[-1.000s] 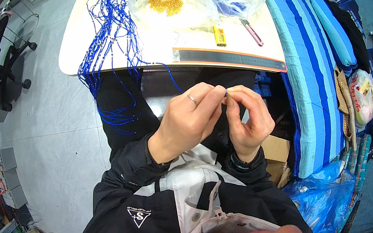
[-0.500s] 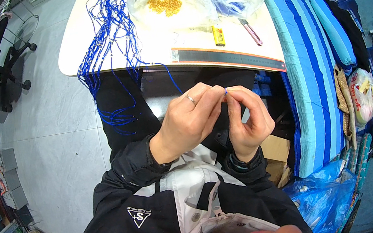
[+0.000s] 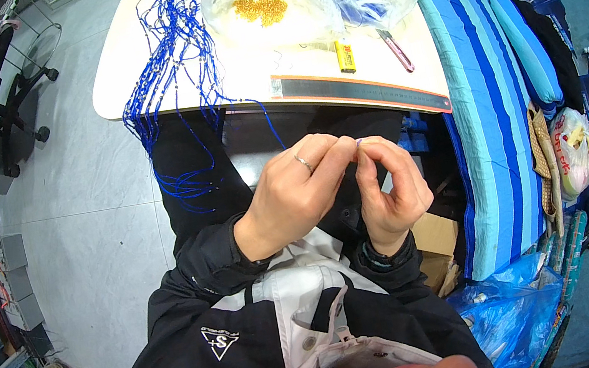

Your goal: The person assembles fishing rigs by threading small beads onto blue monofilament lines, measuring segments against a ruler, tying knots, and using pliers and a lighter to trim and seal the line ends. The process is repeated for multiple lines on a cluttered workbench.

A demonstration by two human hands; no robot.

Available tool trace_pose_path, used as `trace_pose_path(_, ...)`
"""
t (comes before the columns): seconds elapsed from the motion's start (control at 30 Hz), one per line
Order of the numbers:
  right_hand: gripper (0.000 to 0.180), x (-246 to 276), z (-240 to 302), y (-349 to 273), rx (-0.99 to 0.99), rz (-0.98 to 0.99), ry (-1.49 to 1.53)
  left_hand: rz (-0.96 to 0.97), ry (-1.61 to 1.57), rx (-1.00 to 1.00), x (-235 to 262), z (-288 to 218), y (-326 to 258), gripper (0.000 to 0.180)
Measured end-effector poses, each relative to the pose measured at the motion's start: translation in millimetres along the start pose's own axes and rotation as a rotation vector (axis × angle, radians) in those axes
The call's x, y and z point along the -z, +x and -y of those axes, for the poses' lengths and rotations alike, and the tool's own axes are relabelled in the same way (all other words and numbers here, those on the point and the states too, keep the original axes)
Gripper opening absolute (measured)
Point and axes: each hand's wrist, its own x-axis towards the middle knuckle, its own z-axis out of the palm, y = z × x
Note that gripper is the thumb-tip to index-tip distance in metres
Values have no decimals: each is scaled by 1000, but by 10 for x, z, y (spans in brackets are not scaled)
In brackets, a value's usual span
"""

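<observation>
Over the lap, just below the table edge (image 3: 373,97), both hands meet fingertip to fingertip: the left hand (image 3: 289,196) has thumb and forefinger pressed together on something very small, and the right hand (image 3: 389,188) pinches at the same spot from the other side. What sits between the fingertips is too tiny to name for sure; a pale bluish speck shows there, probably a bead or the end of a cord. A blue cord (image 3: 263,115) runs from the table down toward the hands, though its last stretch is hidden behind the left hand. Judged from how things lie, a good part of the stringing looks done: a thick bundle of blue strands (image 3: 172,56) with small beads hangs over the table's near left edge. Plenty seems left too, since a clear bag of gold beads (image 3: 261,6) lies on the table well apart from the hands, still holding a heap. Beside it are a yellow lighter (image 3: 345,56), a red-handled tool (image 3: 397,51) and a long steel ruler (image 3: 360,87) along the edge.
</observation>
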Motion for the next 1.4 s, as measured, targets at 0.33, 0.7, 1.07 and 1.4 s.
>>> trace_pose_path(0.33,15,-8,-17,-7,32,-13,-30,3,-29,40,-19,-16,-8,25)
trace_pose_path(0.7,13,-99,-35,-74,-10,-96,67,-102,-340,380,-73,-40,-53,4)
trace_pose_path(1.07,14,-91,-2,-79,-125,-111,155,-141,-164,214,-48,-71,-23,13)
trace_pose_path(1.4,15,-64,-2,-87,-61,-80,100,-88,-57,69,-17,-56,-49,27)
